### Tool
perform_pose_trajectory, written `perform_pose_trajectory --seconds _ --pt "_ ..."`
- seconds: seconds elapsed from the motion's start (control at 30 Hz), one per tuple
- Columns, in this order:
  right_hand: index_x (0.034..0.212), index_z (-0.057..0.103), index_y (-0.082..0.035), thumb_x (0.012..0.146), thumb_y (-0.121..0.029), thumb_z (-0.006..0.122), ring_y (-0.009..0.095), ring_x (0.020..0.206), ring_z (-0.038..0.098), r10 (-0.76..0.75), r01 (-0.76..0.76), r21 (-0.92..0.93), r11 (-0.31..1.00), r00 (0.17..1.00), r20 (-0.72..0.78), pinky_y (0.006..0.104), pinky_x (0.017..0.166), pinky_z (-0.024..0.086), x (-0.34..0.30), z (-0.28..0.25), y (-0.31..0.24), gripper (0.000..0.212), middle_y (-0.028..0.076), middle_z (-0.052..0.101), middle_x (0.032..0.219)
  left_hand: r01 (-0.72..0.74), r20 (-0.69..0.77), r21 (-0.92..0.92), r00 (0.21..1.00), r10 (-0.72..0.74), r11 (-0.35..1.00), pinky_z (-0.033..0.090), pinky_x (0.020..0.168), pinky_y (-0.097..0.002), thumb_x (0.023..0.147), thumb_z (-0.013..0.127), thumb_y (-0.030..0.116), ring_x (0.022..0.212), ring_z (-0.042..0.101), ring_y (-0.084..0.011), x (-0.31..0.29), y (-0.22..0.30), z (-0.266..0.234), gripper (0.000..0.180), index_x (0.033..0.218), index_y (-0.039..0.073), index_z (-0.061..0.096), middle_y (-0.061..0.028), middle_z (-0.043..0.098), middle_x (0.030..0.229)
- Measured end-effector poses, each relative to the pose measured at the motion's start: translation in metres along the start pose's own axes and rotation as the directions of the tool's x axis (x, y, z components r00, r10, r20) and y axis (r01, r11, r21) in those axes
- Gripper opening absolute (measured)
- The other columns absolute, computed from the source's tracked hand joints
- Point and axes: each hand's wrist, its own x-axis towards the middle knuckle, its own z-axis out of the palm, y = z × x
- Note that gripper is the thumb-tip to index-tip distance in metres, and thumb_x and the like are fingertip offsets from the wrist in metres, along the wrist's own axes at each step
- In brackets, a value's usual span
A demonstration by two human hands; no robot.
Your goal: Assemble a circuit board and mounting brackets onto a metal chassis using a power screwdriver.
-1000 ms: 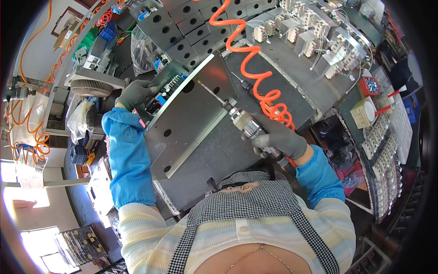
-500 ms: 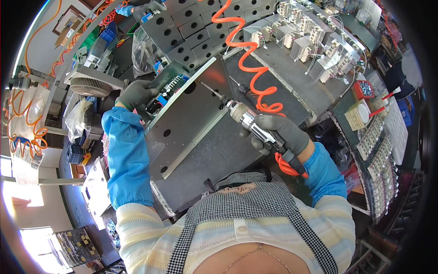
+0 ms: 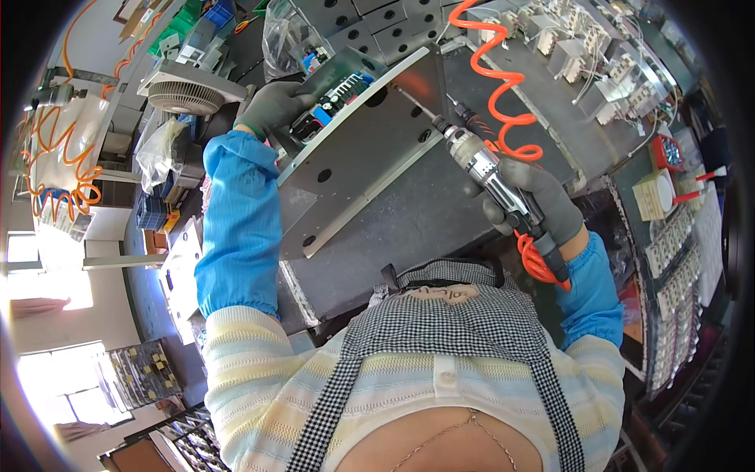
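Note:
My left hand [image 3: 275, 108], in a grey glove, is closed around the far left part of a bent sheet-metal panel [image 3: 346, 161] with round dark holes. Behind the panel's raised edge sits a circuit board [image 3: 340, 96] with blue and black parts, close to my fingers. My right hand [image 3: 543, 197], also gloved, grips a pneumatic screwdriver [image 3: 476, 157] with a silver and black body. Its long bit points up and left, with the tip at the panel near the raised edge; whether it touches a screw is too small to tell.
An orange coiled air hose [image 3: 511, 98] hangs over the bench, beside a second screwdriver [image 3: 469, 118]. Stacked grey metal boxes [image 3: 370, 33] stand at the back. Wired assemblies [image 3: 621, 86] lie back right. A fan [image 3: 187, 96] is at left; a red box [image 3: 668, 152] sits right.
The whole view has shifted, so bench, panel and both hands appear farther right and higher. My grips stay the same, and the bit remains at about the same part of the panel.

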Motion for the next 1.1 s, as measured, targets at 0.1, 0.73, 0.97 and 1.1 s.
perform_pose_trajectory --seconds 0.1,0.73,0.97,1.1 --pt "0.132 0.056 0.003 0.098 -0.039 0.063 0.012 0.071 0.071 -0.009 0.009 -0.015 1.0 1.0 -0.01 0.023 0.051 0.057 -0.002 0.0 0.006 0.054 0.015 0.071 0.107 -0.038 -0.045 0.045 0.998 0.04 0.998 0.053 0.089 -0.0376 0.093 0.069 0.038 0.098 0.073 -0.0281 0.0 -0.004 0.002 0.043 0.124 0.01 0.072 -0.0164 0.076 0.106" --pt "0.129 0.058 0.003 0.101 -0.036 0.061 0.01 0.069 0.069 0.014 -0.015 -0.019 1.0 1.0 -0.022 0.0232 0.05 0.055 -0.006 0.011 -0.001 0.048 0.013 0.071 0.106 -0.099 -0.042 0.12 0.994 0.105 0.988 0.053 0.082 -0.0427 0.093 0.069 0.037 0.092 0.072 -0.0341 -0.007 0.0 -0.003 0.038 0.118 0.008 0.073 -0.0215 0.073 0.098" --pt "0.134 0.055 -0.002 0.104 -0.035 0.057 0.009 0.074 0.069 0.04 -0.04 -0.002 0.999 0.997 0.072 0.0236 0.054 0.058 -0.003 -0.001 -0.002 0.045 0.01 0.069 0.11 -0.145 -0.08 0.148 0.984 0.158 0.978 0.053 0.084 -0.0421 0.093 0.068 0.034 0.093 0.072 -0.0346 -0.008 0.015 -0.005 0.034 0.113 0.007 0.075 -0.0204 0.074 0.101" --pt "0.133 0.055 -0.001 0.104 -0.037 0.057 0.009 0.07 0.068 0.078 -0.081 0.018 0.997 0.992 0.102 0.0228 0.055 0.057 -0.006 0.002 -0.005 0.047 0.01 0.069 0.109 -0.109 -0.088 0.088 0.989 0.117 0.99 0.054 0.082 -0.0409 0.092 0.069 0.032 0.088 0.072 -0.0319 -0.016 0.012 -0.007 0.035 0.115 0.005 0.074 -0.0197 0.074 0.095"
